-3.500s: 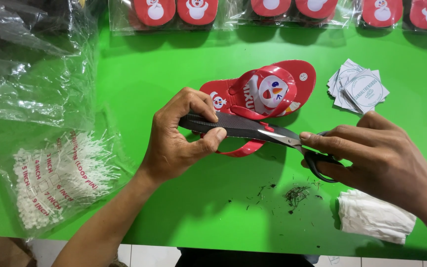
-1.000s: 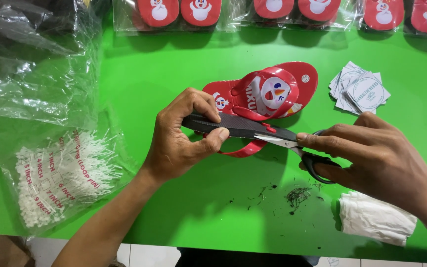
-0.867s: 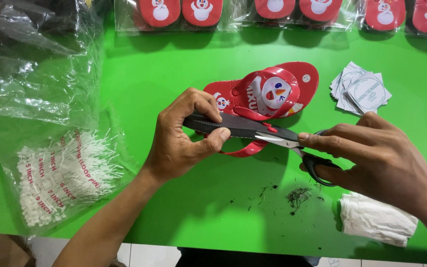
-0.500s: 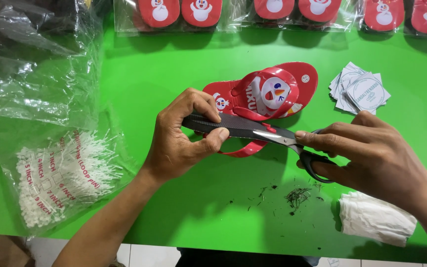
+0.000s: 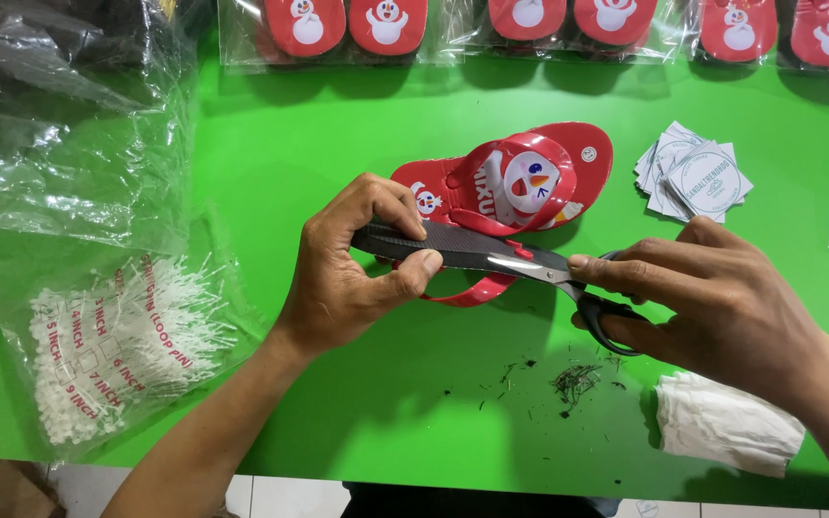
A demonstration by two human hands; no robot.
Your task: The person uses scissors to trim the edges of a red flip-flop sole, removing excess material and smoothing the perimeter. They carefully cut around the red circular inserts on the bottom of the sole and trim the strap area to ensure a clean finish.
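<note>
My left hand (image 5: 347, 269) grips the dark sole edge of a small flip-flop (image 5: 453, 247) held on its side above the green table (image 5: 271, 163). My right hand (image 5: 722, 307) holds black-handled scissors (image 5: 568, 283), with the blades lying along the sole's edge near my left thumb. A second red flip-flop (image 5: 530, 182) with a cartoon snowman print lies flat on the table just behind them.
A clear bag of white loop pins (image 5: 117, 345) lies at the left, with crumpled plastic bags (image 5: 69, 163) behind it. Bagged red flip-flops (image 5: 347, 24) line the far edge. A stack of square paper tags (image 5: 693, 177), a folded white cloth (image 5: 726, 422) and dark trimmings (image 5: 573, 382) lie at the right.
The scissors have crept slightly left along the sole edge. Both hands hold almost the same pose; the flip-flop on the table has not moved.
</note>
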